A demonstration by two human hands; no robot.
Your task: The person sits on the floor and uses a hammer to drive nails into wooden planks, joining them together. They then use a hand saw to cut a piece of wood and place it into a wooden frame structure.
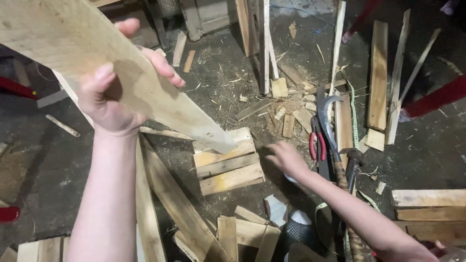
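The left hand (109, 94) gripped a long pale rough-sawn wooden plank (97, 58) mid-length, thumb over one face, fingers behind, raised above the floor (43, 165). It looked stiff, light and splintery. Farther off, the right hand (286, 159) reached, fingers loosely spread and empty, near red-handled pliers (316, 143).

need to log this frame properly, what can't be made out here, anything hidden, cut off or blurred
- Long plank in the left hand: its upper end is cut off by the top-left edge of the head view.
- Right hand: blurred, reaching low by the small stack of boards; whether it touches anything cannot be told.
- Red-handled pliers: partly covered by the curved blade.
- Boards at right: cut off by the frame edge.
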